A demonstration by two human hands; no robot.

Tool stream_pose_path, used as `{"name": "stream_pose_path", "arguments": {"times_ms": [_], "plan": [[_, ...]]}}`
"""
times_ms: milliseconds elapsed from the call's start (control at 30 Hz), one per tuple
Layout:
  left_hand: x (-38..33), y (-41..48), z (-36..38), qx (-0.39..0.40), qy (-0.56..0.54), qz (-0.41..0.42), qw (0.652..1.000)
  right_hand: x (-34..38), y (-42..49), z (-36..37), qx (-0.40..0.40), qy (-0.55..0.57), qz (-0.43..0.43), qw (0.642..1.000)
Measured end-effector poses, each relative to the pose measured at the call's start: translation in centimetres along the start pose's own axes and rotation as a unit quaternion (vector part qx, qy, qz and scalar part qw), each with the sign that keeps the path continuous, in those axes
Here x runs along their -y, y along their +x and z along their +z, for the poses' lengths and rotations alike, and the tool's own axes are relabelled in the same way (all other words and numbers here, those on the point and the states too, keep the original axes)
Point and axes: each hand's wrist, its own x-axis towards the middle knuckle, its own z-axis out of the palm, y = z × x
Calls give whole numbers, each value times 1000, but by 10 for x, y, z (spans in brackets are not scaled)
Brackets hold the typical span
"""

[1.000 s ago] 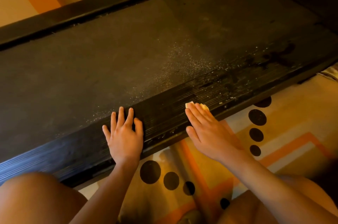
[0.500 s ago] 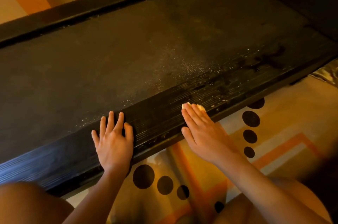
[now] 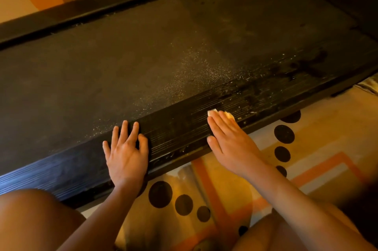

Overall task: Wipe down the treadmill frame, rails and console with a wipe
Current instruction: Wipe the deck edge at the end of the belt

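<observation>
Knee [image 3: 30, 220] low at 8 o'clock, bare, tucked up against the treadmill's near rail [image 3: 180, 130], and that ribbed black rail runs on a slant from 8 o'clock up toward 3. Moving along it, here's the left hand [image 3: 127, 154] at about 7 o'clock: palm flat on the rail, fingers straight and a little spread, pointing to 12, gripping nothing, just resting there. Above it lies the wide dark belt [image 3: 122, 62], with the far rail [image 3: 102, 9] beyond at 11 o'clock. Pale dust specks [image 3: 194, 72] scatter across the belt near centre, right down to the rail's edge. Now the right hand [image 3: 229, 144], around 5 o'clock, well apart from the left: fingers straight and held together, aimed at 11, pressing flat on the rail. Under those fingertips is the wipe [image 3: 229, 115], a small pale wad peeking out just beyond them, pinned against the ribs. Further right, toward 3 o'clock, the rail shows darker blotches and white flecks. Below, at 4 o'clock, a cream and orange rug [image 3: 319, 138] with black dots.
</observation>
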Motion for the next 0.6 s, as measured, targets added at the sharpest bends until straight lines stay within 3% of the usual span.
{"name": "stream_pose_path", "arguments": {"times_ms": [333, 600], "plan": [[3, 2, 3, -1, 8, -1, 1000, 0, 88, -20, 2, -8, 34, 999], [3, 3, 5, -3, 4, 4, 1000, -14, -2, -5, 13, -4, -3, 1000]]}}
